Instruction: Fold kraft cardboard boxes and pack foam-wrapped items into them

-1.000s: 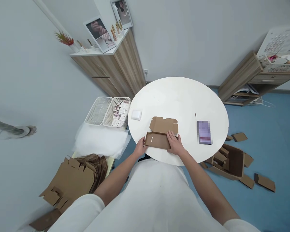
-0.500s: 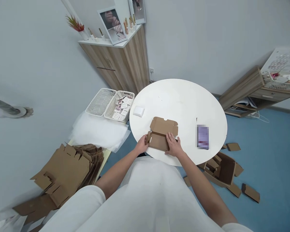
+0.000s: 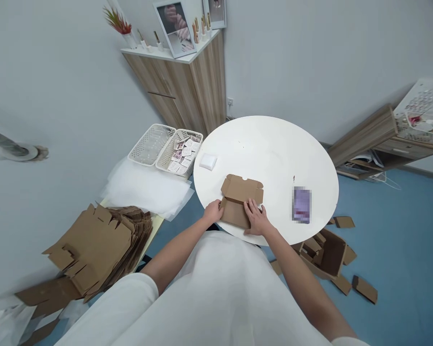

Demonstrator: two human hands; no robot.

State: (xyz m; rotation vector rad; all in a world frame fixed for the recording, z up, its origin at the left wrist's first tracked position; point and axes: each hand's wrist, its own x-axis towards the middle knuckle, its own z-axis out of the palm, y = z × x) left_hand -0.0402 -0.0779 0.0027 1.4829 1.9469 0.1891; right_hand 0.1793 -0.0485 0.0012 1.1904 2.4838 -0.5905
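A brown cardboard mailer box [image 3: 235, 213] lies part-folded at the near edge of the round white table [image 3: 267, 144], its lid [image 3: 242, 188] laid open away from me. My left hand [image 3: 213, 212] is closed on the box's left side wall, fingers at the corner. My right hand [image 3: 257, 218] grips the right side, fingers reaching over the wall into the tray and thumb side toward the lid. The right wall is mostly hidden under that hand. A small white packet [image 3: 208, 161] rests on the table beyond my left hand, and a blurred purple item [image 3: 301, 205] lies to the right.
At left are a stack of flat cardboard blanks [image 3: 94, 245], white foam sheets [image 3: 144, 190] and a white basket of cards [image 3: 182, 156]. An open carton [image 3: 326, 252] with cardboard pieces around it stands on the floor at right. A wooden cabinet [image 3: 180, 89] stands behind.
The left side flap, standing outward before, is now pressed in at my left hand, and the white strip near it no longer shows. My right hand stays on the right side.
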